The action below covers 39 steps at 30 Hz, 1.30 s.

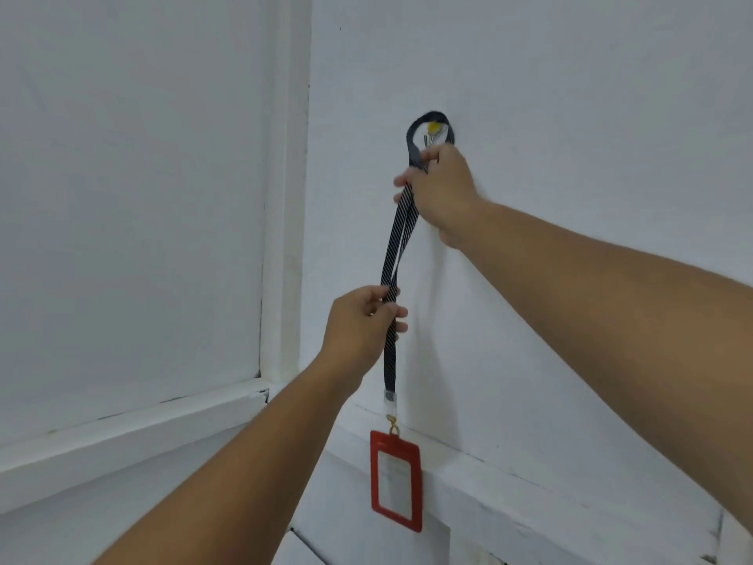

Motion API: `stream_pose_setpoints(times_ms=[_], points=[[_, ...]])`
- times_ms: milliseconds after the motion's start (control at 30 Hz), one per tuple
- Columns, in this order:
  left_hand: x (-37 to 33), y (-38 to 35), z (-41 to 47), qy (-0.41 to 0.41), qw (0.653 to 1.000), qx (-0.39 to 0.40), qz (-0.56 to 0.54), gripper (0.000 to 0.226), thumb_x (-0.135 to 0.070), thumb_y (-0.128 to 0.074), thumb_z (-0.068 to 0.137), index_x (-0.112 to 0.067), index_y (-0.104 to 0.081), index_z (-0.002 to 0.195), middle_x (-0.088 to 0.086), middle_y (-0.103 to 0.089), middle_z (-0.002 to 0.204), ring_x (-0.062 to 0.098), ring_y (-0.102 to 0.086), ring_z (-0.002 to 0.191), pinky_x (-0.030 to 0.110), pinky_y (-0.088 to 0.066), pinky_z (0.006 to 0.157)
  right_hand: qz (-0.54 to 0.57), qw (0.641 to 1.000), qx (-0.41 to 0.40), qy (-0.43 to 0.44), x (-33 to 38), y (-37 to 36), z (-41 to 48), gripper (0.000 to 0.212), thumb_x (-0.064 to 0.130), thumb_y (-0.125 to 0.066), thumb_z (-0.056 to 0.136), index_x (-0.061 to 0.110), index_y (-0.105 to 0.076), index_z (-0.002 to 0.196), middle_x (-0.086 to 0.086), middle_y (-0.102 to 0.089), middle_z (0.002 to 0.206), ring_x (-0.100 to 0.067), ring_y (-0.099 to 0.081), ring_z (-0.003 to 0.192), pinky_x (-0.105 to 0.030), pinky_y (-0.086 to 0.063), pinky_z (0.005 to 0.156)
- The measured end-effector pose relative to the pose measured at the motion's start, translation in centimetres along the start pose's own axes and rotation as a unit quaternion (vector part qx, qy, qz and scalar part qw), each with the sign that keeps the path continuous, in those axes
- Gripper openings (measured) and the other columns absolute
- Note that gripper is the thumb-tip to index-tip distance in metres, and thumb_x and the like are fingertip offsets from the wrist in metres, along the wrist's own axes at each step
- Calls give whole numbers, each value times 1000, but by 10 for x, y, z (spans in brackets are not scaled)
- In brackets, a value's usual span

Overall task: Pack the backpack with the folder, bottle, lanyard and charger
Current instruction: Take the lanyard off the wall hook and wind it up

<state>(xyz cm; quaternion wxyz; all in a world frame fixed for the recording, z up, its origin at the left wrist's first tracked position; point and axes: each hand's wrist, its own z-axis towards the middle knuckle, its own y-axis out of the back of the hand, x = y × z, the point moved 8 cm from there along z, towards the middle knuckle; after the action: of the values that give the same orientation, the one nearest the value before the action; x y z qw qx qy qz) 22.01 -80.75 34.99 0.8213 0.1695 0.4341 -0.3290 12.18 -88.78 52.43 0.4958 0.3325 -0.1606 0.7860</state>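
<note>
On the wall (570,95), the lanyard (397,246) hangs with its loop round a small hook (432,134). My right hand (442,193) grips both strands just below the hook, fingers curled round them. My left hand (358,324) pinches the strap lower down, above the red badge holder (396,481). If I pull down instead of lifting, the loop may snag and wrench the hook loose. A jerk could also swing the badge holder against the wall.
</note>
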Motion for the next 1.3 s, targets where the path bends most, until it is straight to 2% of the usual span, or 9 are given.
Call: stream_pose_setpoints(times_ms=[167,267,567,800,967,1100,1167,1233,1300], points=[[-34,11,7,-44,998,-15,-33,21,-2,-59,99,-20,-69,103,3,-79,84,11,-75,68,20,-60,64,-10,991,-11,133,49,5,1,20,2,-47,99,22,-46,96,-8,-73,105,-17,-70,69,-25,-58,70],[-32,22,-4,-37,998,-17,-38,19,-3,-60,99,-18,-69,106,1,-80,83,14,-77,72,24,-62,68,-3,989,10,146,49,0,-12,18,5,-48,100,23,-48,97,-6,-73,106,-17,-71,70,-31,-59,71],[-28,89,-56,3,998,-56,-10,23,-1,-62,98,-1,-66,121,9,-79,89,18,-77,75,26,-59,68,10,993,121,2,-20,-49,-48,15,3,-58,97,10,-55,110,-7,-74,93,-15,-69,63,-29,-57,54],[-43,156,-111,35,991,-131,14,18,0,-61,99,1,-69,115,10,-79,88,20,-76,75,29,-62,70,73,962,248,-91,-73,-139,-117,5,19,-52,103,15,-55,101,-7,-75,94,-23,-69,74,-37,-63,64],[-46,216,-174,64,973,-217,43,17,2,-61,98,2,-70,112,11,-78,86,20,-77,73,29,-61,65,118,912,341,-195,-97,-199,-234,37,51,-43,103,18,-58,106,-12,-77,100,-21,-73,64,-34,-59,59],[-43,270,-230,111,943,-308,59,13,4,-59,97,-3,-71,98,13,-76,83,22,-76,66,32,-64,63,160,836,468,-236,-101,-223,-404,79,98,-44,65,43,-51,120,6,-76,108,-16,-75,93,-40,-58,85],[-41,295,-257,130,931,-335,65,15,7,-58,96,-3,-69,95,16,-74,85,22,-75,62,37,-66,69,171,812,509,-229,-96,-236,-487,84,88,-65,61,49,-39,130,15,-66,118,-10,-69,102,-28,-60,80],[-43,319,-282,142,924,-344,85,17,7,-57,96,-5,-69,92,17,-74,85,21,-74,59,36,-65,65,167,811,512,-229,-87,-251,-545,58,55,-79,78,50,-41,123,24,-60,114,-7,-66,103,-11,-55,61],[-44,343,-304,151,921,-345,95,18,8,-58,96,-5,-68,89,17,-73,83,20,-74,56,30,-62,56,176,813,511,-216,-72,-259,-577,36,31,-75,90,46,-50,111,24,-68,102,-6,-69,101,-8,-53,59]])
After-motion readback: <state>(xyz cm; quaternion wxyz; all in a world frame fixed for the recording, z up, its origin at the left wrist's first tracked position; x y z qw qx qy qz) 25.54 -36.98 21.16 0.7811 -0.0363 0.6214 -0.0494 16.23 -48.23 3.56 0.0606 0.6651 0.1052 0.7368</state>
